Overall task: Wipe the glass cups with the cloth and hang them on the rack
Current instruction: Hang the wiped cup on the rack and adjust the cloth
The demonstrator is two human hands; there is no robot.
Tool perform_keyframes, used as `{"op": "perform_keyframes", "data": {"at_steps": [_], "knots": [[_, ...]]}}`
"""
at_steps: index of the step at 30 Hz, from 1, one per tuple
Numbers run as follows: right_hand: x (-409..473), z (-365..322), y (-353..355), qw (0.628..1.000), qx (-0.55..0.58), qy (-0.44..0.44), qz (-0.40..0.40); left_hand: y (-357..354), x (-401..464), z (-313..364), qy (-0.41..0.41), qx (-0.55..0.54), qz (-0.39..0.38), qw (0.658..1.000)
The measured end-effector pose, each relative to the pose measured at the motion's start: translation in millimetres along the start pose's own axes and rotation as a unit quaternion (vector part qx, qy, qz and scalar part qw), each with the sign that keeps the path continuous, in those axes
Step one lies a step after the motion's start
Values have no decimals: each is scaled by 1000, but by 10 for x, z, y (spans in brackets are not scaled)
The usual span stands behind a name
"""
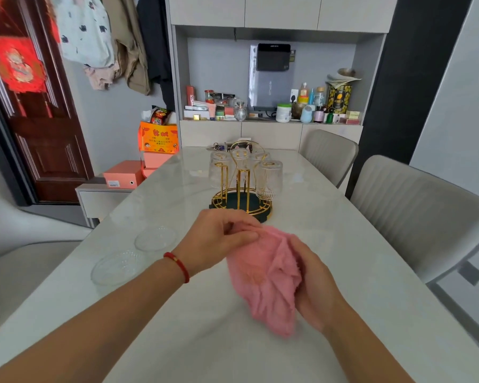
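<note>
A pink cloth (266, 275) hangs between both hands above the white table (329, 244). My left hand (219, 239) pinches its top edge, and my right hand (313, 283) grips its right side. Behind them stands a gold wire rack (242, 200) on a dark round base. Several ribbed glass cups hang upside down on it, the nearest one (269, 179) at the right, another (219, 170) at the left. No cup is in either hand.
Two clear glass saucers (155, 237) (116, 268) lie on the table at the left. Two grey chairs (415, 214) stand along the right side. A cluttered shelf (271, 111) and pink boxes (123, 175) are beyond the table's far end.
</note>
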State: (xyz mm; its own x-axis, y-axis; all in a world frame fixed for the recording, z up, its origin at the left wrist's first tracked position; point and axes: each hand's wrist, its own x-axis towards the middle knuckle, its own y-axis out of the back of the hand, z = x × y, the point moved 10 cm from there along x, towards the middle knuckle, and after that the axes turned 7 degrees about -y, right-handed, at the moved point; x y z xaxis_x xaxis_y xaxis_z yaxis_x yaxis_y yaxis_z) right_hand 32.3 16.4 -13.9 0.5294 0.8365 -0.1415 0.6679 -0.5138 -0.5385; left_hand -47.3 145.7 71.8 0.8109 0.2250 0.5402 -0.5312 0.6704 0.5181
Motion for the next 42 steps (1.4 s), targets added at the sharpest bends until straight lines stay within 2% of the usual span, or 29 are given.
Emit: {"op": "perform_keyframes", "data": {"at_steps": [6,11,13,16,21,24,26,30,33,37,38,40,42], "knots": [[-115,-110,4,981,-150,81,89,243,-154,194,-34,4,17,999],[-205,-152,-74,966,-191,147,91,356,-122,370,-37,154,-37,987],[-282,-229,-121,945,-233,198,115,388,-95,427,-40,209,-59,975],[-418,-322,-362,892,-340,267,127,392,-59,529,-47,276,-83,956],[-264,-153,-657,886,-418,161,117,317,-1,723,-65,298,-124,944],[-220,-228,-679,855,-473,162,138,341,-1,738,-61,298,-138,942],[-199,-307,-616,847,-486,166,138,388,-17,720,-51,286,-145,946],[-186,-317,-537,848,-515,107,62,523,-51,622,-1,205,-137,969],[-279,-367,-563,885,-459,76,-18,584,-88,504,45,113,-123,985],[-282,-391,-533,979,-176,25,-95,580,-103,365,95,-78,-90,988],[-276,-273,-577,988,-96,0,-121,543,-99,327,111,-114,-85,983],[-297,55,-786,982,34,-45,-179,430,-104,224,144,-141,-86,976],[-300,428,-862,974,90,-104,-180,354,-133,85,177,-117,-85,974]]}}
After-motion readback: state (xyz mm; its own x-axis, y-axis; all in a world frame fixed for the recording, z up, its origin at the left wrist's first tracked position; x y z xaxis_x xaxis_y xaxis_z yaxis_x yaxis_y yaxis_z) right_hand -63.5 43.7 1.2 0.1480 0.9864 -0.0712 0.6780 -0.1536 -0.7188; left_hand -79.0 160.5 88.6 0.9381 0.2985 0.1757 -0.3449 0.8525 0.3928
